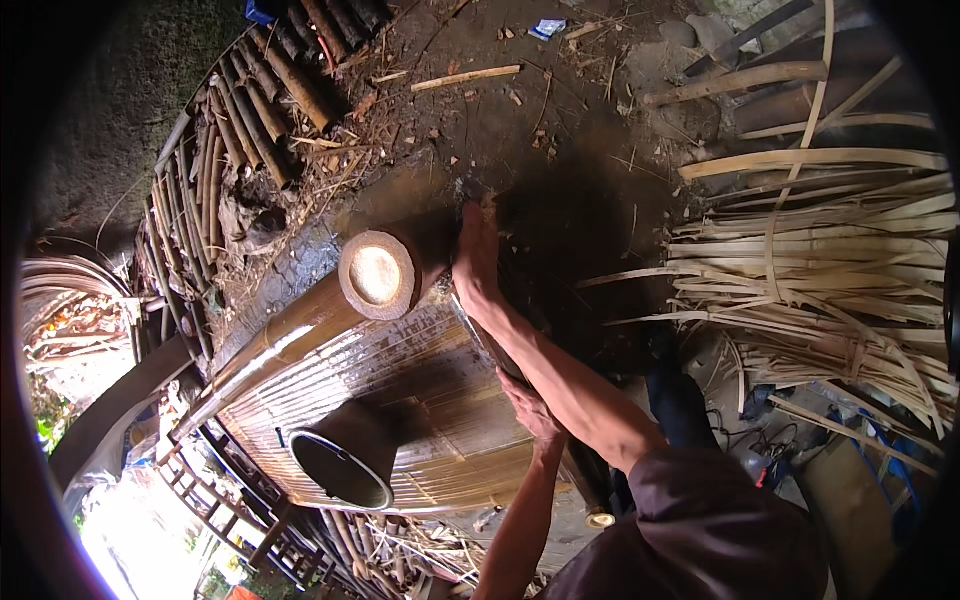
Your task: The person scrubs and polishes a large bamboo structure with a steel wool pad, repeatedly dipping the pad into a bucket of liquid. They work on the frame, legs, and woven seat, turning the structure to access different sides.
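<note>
My left hand (535, 410) is at the near side of a slatted bamboo platform (470, 420), its fingers closed around a dark bamboo pole (590, 490) along that side. My right arm stretches across to the platform's far corner. There my right hand (477, 245) points down beside the pole end, its fingers closed; deep shadow hides what they hold. Left of this hand, a thick bamboo pole (290, 330) runs along the far side, its pale cut end (378, 275) facing up. A dark bucket (345, 455) lies tilted on the slats.
Bundled bamboo strips (830, 250) lie on the right. Several cut bamboo lengths (265, 100) are stacked at the far left. A loose bamboo stick (465, 78) lies on the littered dirt floor ahead. A ladder-like frame (215, 510) stands at the lower left, and cables (770, 440) lie near the right.
</note>
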### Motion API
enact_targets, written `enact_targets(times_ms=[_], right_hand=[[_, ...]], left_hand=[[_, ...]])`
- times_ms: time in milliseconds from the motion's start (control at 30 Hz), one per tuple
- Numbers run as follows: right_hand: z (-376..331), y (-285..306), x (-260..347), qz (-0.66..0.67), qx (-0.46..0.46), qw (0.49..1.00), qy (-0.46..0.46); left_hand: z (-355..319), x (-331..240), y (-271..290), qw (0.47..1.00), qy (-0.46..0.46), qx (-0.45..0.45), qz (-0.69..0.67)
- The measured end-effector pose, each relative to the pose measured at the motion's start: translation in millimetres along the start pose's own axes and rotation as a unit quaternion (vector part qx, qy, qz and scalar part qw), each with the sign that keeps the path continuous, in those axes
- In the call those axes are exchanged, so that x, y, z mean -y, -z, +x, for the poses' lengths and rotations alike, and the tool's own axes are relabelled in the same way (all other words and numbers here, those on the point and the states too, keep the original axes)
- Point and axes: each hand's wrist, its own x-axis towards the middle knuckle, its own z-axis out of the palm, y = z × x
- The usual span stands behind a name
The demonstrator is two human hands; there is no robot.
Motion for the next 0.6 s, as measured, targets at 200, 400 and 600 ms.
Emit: enact_targets(times_ms=[200, 400, 600], right_hand=[[-11, 1, 36, -0.061, 0.183, 0.98, -0.056], [-42, 8, 128, -0.051, 0.209, 0.976, 0.028], [-52, 17, 107, 0.022, 0.198, 0.975, 0.094]], left_hand=[[4, -10, -2, 0.993, 0.088, 0.009, 0.077], [3, -12, 0, 0.992, 0.099, 0.014, 0.079], [6, -21, 1, 0.991, 0.101, -0.008, 0.082]])
